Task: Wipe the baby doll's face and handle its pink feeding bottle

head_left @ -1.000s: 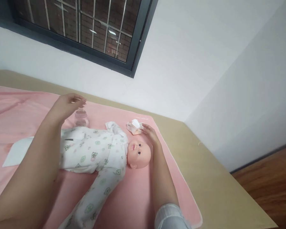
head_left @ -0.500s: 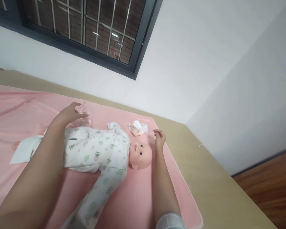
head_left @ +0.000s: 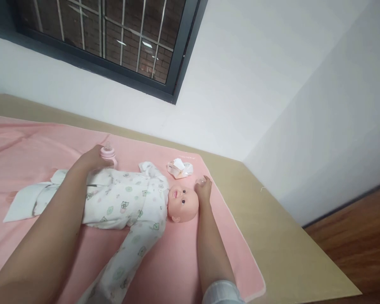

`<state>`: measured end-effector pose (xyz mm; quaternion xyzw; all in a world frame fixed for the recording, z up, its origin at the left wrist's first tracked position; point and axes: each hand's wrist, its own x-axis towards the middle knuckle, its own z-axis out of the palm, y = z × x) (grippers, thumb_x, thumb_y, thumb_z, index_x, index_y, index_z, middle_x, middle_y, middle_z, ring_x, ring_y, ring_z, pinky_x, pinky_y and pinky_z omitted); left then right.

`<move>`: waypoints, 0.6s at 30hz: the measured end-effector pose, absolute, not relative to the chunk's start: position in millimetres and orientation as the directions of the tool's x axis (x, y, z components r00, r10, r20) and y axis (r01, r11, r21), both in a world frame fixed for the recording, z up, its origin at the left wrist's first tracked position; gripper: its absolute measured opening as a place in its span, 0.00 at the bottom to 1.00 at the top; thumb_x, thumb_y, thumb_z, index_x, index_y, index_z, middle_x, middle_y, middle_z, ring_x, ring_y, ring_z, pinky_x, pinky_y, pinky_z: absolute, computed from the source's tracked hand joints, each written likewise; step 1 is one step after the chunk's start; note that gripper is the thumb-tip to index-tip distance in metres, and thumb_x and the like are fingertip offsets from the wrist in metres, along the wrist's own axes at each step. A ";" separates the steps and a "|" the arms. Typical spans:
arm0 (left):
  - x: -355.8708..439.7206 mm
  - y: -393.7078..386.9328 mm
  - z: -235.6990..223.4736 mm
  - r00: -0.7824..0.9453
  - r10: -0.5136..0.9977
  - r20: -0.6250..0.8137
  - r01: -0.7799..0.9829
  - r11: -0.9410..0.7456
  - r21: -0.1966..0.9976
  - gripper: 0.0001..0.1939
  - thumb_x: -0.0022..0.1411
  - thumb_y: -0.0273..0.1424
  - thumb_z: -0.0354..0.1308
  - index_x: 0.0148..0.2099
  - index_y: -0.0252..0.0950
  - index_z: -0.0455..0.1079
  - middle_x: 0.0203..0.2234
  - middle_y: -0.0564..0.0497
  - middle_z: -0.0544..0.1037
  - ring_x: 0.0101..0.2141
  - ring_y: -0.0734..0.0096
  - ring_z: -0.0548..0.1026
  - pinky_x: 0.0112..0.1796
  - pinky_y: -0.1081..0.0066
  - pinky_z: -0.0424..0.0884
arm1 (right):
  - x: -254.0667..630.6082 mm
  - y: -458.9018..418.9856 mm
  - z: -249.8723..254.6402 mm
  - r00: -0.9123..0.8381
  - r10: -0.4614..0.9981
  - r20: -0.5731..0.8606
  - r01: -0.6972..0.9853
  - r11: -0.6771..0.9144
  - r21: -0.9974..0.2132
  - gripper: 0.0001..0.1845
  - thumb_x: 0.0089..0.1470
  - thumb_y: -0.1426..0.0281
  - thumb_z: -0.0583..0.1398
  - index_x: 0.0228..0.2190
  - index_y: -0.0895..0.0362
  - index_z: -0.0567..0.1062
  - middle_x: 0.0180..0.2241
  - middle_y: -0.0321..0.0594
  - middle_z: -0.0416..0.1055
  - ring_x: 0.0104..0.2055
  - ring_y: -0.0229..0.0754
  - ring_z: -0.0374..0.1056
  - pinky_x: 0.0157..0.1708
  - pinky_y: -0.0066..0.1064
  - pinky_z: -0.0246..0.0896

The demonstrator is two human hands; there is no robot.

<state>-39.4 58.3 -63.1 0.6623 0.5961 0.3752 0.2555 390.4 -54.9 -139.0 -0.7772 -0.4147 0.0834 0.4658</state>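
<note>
A baby doll (head_left: 131,198) in a white sleepsuit with green prints lies on its back on a pink blanket (head_left: 177,261), its head (head_left: 182,203) towards the right. My left hand (head_left: 90,162) reaches over the doll's body and closes round a baby bottle (head_left: 109,153) with a pink collar standing just beyond it. My right hand (head_left: 204,190) rests on the blanket beside the doll's head. Its fingers are curled around something small and clear that I cannot make out.
A crumpled wipes pack (head_left: 180,168) lies beyond the doll's head. A white cloth (head_left: 20,202) lies at the doll's feet on the left. The tan table (head_left: 288,249) ends at the right over wooden floor (head_left: 361,236). A white wall and a barred window (head_left: 114,38) stand behind.
My left hand came down from above the bottle and closed round it. My right hand left the wipes pack and drew back beside the doll's head, fingers curling.
</note>
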 end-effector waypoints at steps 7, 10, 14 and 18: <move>-43.9 64.5 -69.7 -0.028 0.986 0.165 0.663 -0.105 0.742 0.32 0.33 0.44 0.66 0.41 0.36 0.62 0.26 0.55 0.74 0.36 0.53 0.75 0.31 0.67 0.64 | 392.8 -52.3 -141.1 0.658 0.722 0.213 0.530 -0.244 -0.812 0.42 0.42 0.67 0.58 0.60 0.63 0.58 0.58 0.61 0.61 0.60 0.61 0.58 0.60 0.48 0.52; -40.5 60.2 -63.0 -0.056 0.982 0.178 0.640 -0.102 0.761 0.35 0.33 0.44 0.67 0.43 0.35 0.63 0.35 0.49 0.77 0.42 0.47 0.75 0.35 0.65 0.64 | 393.0 -53.1 -141.6 0.667 0.713 0.216 0.508 -0.223 -0.832 0.42 0.42 0.66 0.59 0.60 0.61 0.58 0.57 0.58 0.62 0.59 0.58 0.60 0.59 0.46 0.54; -28.9 41.8 -37.2 -0.068 0.974 0.218 0.571 -0.141 0.809 0.37 0.40 0.43 0.65 0.51 0.31 0.62 0.51 0.40 0.72 0.50 0.46 0.71 0.42 0.61 0.65 | 391.1 -53.7 -134.7 0.676 0.702 0.223 0.470 -0.177 -0.865 0.42 0.42 0.63 0.58 0.59 0.58 0.57 0.56 0.54 0.64 0.57 0.53 0.63 0.56 0.44 0.58; -8.4 18.2 -7.1 0.012 0.966 0.259 0.480 -0.233 0.846 0.35 0.45 0.41 0.64 0.55 0.33 0.62 0.51 0.42 0.73 0.48 0.54 0.73 0.43 0.66 0.68 | 384.0 -51.3 -106.4 0.633 0.729 0.261 0.373 0.008 -0.928 0.41 0.42 0.59 0.62 0.57 0.53 0.58 0.56 0.50 0.64 0.55 0.48 0.65 0.55 0.41 0.61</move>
